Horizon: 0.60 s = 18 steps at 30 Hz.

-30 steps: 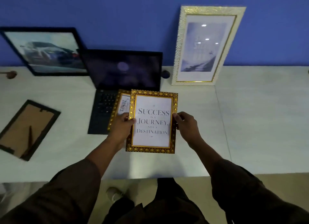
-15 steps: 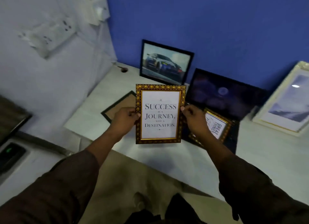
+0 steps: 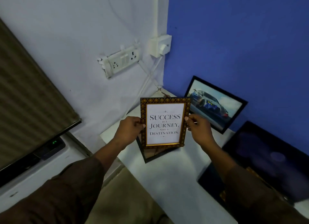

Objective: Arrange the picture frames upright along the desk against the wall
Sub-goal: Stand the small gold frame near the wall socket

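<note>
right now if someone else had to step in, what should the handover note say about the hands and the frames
Left hand grips the left edge of the gold quote frame; right hand grips its right edge. The frame is held upright in the air above the desk, not set down.
Done: the car picture frame leans upright against the blue wall.
Left: stand the quote frame at the wall. A black frame lies flat on the desk under it, and another gold frame lies on the laptop.
</note>
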Tool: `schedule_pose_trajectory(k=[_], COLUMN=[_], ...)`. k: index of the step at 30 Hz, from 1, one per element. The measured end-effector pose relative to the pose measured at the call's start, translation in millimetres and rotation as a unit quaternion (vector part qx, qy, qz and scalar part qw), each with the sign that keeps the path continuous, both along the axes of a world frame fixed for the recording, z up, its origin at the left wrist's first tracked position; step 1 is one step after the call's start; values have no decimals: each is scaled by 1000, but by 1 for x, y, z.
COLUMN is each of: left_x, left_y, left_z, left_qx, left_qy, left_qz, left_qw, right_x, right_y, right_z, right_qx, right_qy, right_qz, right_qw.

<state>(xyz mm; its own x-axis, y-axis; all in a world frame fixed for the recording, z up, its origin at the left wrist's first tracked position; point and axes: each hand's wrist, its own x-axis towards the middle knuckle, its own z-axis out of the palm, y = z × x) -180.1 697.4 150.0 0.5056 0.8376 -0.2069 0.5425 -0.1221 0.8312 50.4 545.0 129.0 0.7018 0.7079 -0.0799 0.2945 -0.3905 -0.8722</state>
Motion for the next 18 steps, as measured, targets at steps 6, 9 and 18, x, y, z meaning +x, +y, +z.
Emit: schedule_pose_trajectory(k=[6, 9, 18], left_x=[4, 7, 29], left_y=[22, 41, 118], left_z=[-7, -13, -48], left_qx=[35, 43, 81], left_qy=[30, 44, 93], left_qz=[42, 55, 48], left_qw=[998, 997, 991], right_x=[17, 23, 38], right_y=[47, 75, 169], right_z=[6, 5, -22], right_qx=[6, -3, -52], right_qy=[-35, -50, -79], right_qz=[62, 80, 91], right_qw=[997, 996, 991])
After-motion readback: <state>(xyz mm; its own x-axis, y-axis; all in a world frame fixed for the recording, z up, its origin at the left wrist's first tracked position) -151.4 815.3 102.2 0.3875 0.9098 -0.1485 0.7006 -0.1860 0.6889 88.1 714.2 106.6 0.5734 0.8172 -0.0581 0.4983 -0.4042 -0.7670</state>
